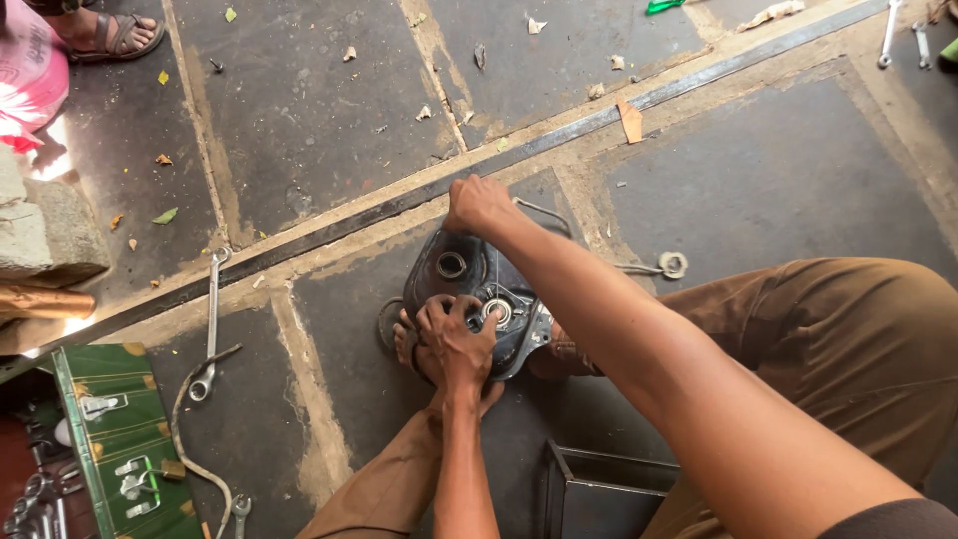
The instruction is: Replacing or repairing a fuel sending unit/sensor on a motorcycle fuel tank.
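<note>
A dark metal engine cover [469, 274] with round holes and a shiny bearing [497, 311] lies on the stone floor, pinned under my bare foot [407, 344]. My left hand [454, 339] presses on the cover's near side, fingers curled next to the bearing; whether it holds a small part I cannot tell. My right hand [477, 205] grips the cover's far top edge, arm stretched across the view.
A long spanner [211, 324] lies left of the cover, and a green toolbox lid [120, 439] with spanners sits at bottom left. A metal box [599, 489] stands by my knee. Another person's sandalled foot [110, 35] is at top left. More spanners [890, 35] lie top right.
</note>
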